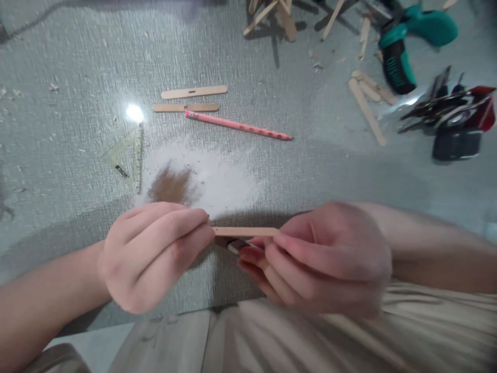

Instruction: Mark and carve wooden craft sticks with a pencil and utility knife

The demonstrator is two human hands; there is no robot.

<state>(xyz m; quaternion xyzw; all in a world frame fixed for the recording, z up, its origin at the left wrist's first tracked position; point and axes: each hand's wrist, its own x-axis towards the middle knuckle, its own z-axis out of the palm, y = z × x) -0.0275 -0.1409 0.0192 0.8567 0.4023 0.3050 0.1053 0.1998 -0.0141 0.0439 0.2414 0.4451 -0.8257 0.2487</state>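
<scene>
A wooden craft stick [246,231] spans the gap between my hands, roughly level, over the table's near part. My left hand [155,254] pinches its left end between thumb and fingers. At the other end, my right hand [326,259] grips the stick with thumb and forefinger. Beneath the stick, a small dark tool with a pale metallic tip [237,245] pokes out from the right fingers; most of it is hidden, so its kind is unclear. Beyond my hands lie a stick with a small slot [194,92], a notched stick [166,108] and a pink pencil [240,126].
White and brown powder [171,184] covers the grey textured table [70,155] just past my left hand. A clear set square [130,158] lies left of it. Teal-handled pliers [399,62], metal tools [446,114] and several loose sticks [367,111] occupy the far right.
</scene>
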